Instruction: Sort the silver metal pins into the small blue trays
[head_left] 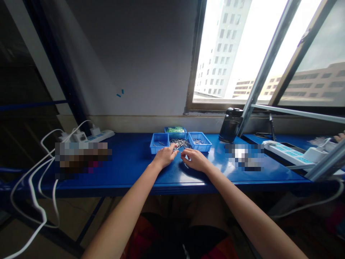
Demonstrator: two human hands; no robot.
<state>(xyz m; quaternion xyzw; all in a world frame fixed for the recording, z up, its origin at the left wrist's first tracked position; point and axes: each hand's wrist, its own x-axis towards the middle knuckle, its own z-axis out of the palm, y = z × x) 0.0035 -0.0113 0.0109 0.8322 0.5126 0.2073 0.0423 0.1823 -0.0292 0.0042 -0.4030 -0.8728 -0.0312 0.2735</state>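
Small slender metal pieces (180, 143) lie in a loose pile on the blue table, between two blue bins. My left hand (165, 157) rests at the pile's near left side, palm down, its index finger and thumb apart. Close beside it, my right hand (196, 159) has its thumb and fingertips pinched together; what they hold is too small to make out. The left blue bin (155, 149) contains a few thin metal pieces, and the right blue bin (205, 148) has some more. Behind the pile stands a third blue bin (175, 136) with green packets in it.
A black bottle (230, 126) stands at the back right by a metal post (258, 86). White power strips lie at the left (101, 136) and right (287, 151), with loose cables over the left edge. Blurred items lie on both sides. Another person's hand (340, 137) shows at far right.
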